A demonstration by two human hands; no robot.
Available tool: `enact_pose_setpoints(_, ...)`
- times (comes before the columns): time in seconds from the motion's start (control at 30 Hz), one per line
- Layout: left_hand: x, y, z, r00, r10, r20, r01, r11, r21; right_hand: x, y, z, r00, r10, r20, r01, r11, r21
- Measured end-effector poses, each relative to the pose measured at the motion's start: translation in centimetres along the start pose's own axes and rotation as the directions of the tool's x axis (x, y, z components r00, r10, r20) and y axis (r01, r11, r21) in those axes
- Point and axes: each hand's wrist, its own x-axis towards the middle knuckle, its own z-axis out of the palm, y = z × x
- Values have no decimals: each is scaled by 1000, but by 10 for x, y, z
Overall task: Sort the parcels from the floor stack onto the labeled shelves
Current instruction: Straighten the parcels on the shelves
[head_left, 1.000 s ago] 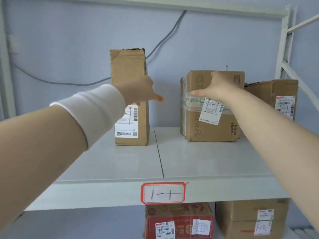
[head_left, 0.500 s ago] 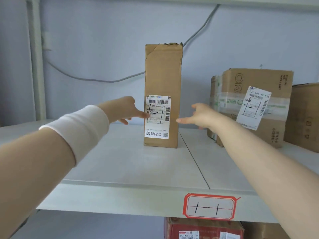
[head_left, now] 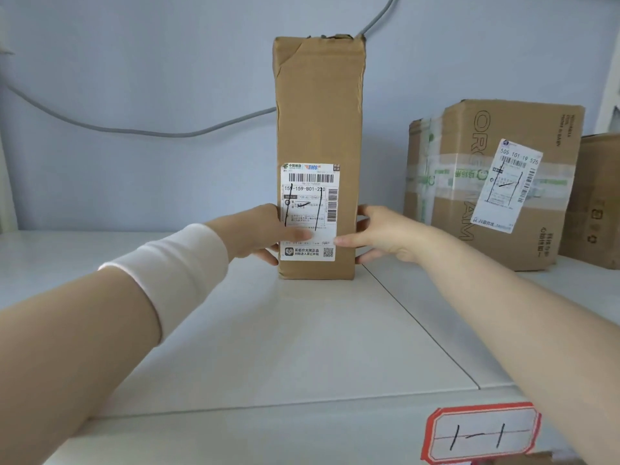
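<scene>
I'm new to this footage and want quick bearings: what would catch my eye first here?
A tall box stands upright in the middle of the shelf, the left hand and right hand gripping its lower sides, the left thumb across its white label. To its right sits a wider taped box, and a red-edged tag marked 1-1 sits on the shelf's front edge, lower right.

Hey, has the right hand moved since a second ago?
Yes. The right hand went leftward, off the wide taped box and over to the tall box, whose right edge it now holds low down.
</scene>
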Motion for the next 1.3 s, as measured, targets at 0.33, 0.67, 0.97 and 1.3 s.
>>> enact_pose_setpoints(0.33, 9, -3, -1, 1000, -11, -3, 11, 1000, -13, 9, -1, 0, 1000, 29, 6, -29, 999, -13)
enact_pose_setpoints(0.67, -16, 3, -3, 975, -146, -168, 175, 970, 169, -21, -14, -5, 987, 137, -80, -153, 952, -266)
enact_pose_setpoints(0.97, -80, 37, 2, 951, -112, -289, 240, 855, 459, -74, -29, -19, 1000, 26, 0, -20, 800, -600)
enact_pose_setpoints(1.3, -166, 71, 65, 917, -87, -388, 327, 722, 610, -157, -27, -26, 967, -170, 188, 253, 657, -710)
